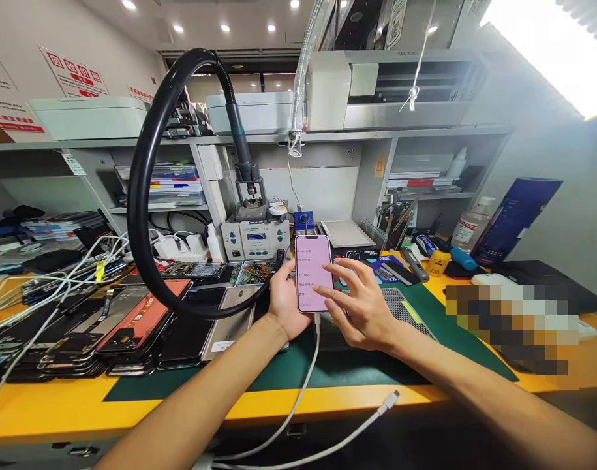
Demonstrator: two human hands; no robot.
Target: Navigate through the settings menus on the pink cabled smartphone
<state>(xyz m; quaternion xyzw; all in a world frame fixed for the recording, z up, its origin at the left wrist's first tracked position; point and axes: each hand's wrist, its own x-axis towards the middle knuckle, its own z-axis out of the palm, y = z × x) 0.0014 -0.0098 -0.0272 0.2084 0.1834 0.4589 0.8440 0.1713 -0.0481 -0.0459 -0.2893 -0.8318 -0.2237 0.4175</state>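
A smartphone (312, 277) with a lit pinkish screen showing lines of text stands upright in my left hand (284, 297), which grips it from behind and along its left edge. A white charging cable (312, 365) runs from its lower edge down past the bench front. My right hand (363, 303) hovers at the phone's right side, fingers spread, with fingertips over or on the screen; whether they touch it I cannot tell. Nothing is held in that hand. Behind it, a grey perforated plate (408, 313) lies on the green mat (259, 382).
Stacked phones and phone parts (136, 320) crowd the left, under a thick black hose (136, 176) looping from the hot-air station (255, 238). A loose white cable plug (390, 399) hangs before the yellow bench edge (357, 397). Bottles (474, 222) and tools stand right.
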